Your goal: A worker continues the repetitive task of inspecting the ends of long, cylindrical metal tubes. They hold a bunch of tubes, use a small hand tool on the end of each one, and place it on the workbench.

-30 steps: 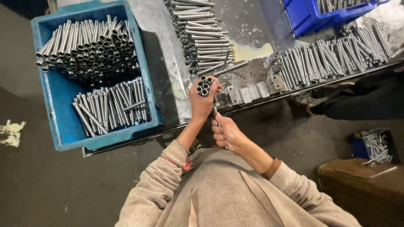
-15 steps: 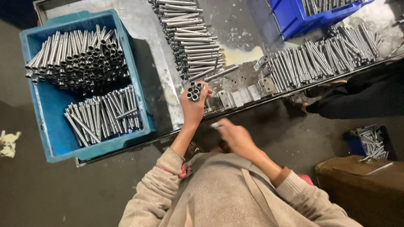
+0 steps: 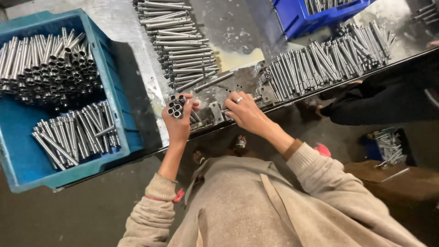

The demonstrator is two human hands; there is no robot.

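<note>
Steel bench (image 3: 238, 27) fills the upper frame; my left hand (image 3: 177, 122) clenches a tube bundle (image 3: 176, 106), my right hand (image 3: 244, 111) pinches something I cannot make out at the fixture (image 3: 215, 112).

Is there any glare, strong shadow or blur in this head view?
Head view: sharp around the left hand and its bundle of tubes; glare whitens the metal table at top; the teal bin casts a dark shadow to its right; wide-angle bending at the edges.
</note>
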